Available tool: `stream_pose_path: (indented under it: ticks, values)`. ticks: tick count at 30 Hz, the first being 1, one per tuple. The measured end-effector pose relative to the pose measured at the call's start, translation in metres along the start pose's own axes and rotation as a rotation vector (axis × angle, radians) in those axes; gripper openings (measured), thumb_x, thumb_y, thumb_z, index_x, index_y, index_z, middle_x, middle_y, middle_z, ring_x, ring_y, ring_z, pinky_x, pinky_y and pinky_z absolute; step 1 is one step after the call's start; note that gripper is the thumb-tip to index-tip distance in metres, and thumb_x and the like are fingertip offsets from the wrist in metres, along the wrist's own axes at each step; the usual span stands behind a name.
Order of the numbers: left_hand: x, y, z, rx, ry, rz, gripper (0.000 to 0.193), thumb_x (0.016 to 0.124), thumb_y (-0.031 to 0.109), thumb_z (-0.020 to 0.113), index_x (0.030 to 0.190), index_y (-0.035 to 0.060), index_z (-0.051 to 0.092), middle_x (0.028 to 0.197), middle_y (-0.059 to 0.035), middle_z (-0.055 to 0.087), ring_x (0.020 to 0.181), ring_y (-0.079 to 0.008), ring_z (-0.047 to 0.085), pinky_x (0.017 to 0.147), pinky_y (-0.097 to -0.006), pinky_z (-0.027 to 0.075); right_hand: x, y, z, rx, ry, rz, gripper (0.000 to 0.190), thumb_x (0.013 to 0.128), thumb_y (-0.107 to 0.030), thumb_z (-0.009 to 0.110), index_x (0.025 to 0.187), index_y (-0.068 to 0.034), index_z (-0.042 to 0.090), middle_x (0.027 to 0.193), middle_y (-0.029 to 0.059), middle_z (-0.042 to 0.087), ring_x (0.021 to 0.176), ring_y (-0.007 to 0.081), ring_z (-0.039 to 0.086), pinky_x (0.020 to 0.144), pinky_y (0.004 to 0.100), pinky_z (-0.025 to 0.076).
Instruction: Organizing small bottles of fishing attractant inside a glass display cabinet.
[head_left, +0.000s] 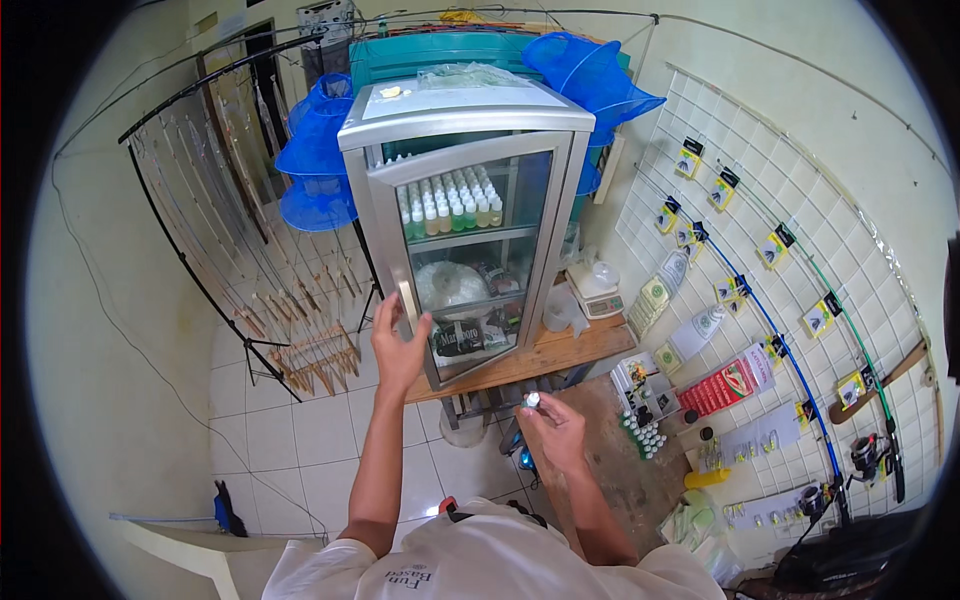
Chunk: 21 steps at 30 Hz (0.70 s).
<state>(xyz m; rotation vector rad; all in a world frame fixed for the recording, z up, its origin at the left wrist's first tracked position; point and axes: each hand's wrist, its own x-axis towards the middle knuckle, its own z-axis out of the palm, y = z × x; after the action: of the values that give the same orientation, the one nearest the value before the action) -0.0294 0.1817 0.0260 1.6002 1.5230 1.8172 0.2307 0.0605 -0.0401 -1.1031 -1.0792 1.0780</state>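
My left hand (400, 349) is at the pale handle (409, 298) of a glass display cabinet's door (469, 255), thumb on one side and fingers on the other. The metal-framed door stands slightly ajar. Inside, rows of small white-capped dropper bottles (454, 206) with green and amber liquid fill the upper shelf. Below them are a clear plastic-wrapped bundle (450, 283) and dark packages (459, 337). My right hand (564, 431) pinches a small white-capped bottle (532, 401) between thumb and fingers, in front of the cabinet and to its lower right.
The cabinet stands on a wooden bench (592, 341) beside a digital scale (598, 296). More small bottles (643, 435) stand on a brown table (600, 420) at right. Fishing rods (772, 315) and tackle packets hang along a wire grid (750, 187). Blue mesh nets (319, 161) flank the cabinet.
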Motion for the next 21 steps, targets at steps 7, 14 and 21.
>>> stream_pose_path:
  ticks: [7, 14, 21]
  values:
    - [-0.076, 0.039, -0.003, -0.06, -0.041, 0.092, 0.046, 0.079, 0.004, 0.081, 0.121, -0.0046, 0.064, 0.114, -0.0144, 0.065, 0.101, -0.0225, 0.064, 0.089, -0.0335, 0.051, -0.008, -0.014, -0.013, 0.016, -0.102, -0.062, 0.031, 0.086, 0.008, 0.075, 0.117, 0.007, 0.069, 0.111, 0.0088, 0.07, 0.1, 0.0138, 0.067, 0.089, 0.0272, 0.055]
    - [-0.109, 0.085, 0.018, -0.186, -0.337, 0.129, 0.035, 0.079, 0.002, 0.08, 0.113, -0.0008, 0.073, 0.107, -0.0151, 0.073, 0.093, -0.0242, 0.072, 0.085, -0.0339, 0.056, -0.013, -0.056, -0.031, 0.074, -0.156, -0.129, 0.031, 0.087, 0.01, 0.073, 0.117, 0.009, 0.066, 0.113, 0.011, 0.067, 0.102, 0.0167, 0.067, 0.091, 0.0289, 0.054]
    - [-0.125, 0.084, 0.054, -0.283, -0.591, 0.126, 0.037, 0.081, 0.003, 0.078, 0.118, 0.0019, 0.073, 0.116, -0.0164, 0.073, 0.107, -0.0265, 0.071, 0.095, -0.0361, 0.054, -0.008, -0.081, -0.051, 0.112, -0.04, -0.234, 0.03, 0.088, 0.012, 0.071, 0.116, 0.011, 0.064, 0.111, 0.013, 0.067, 0.102, 0.0192, 0.068, 0.091, 0.03, 0.054]
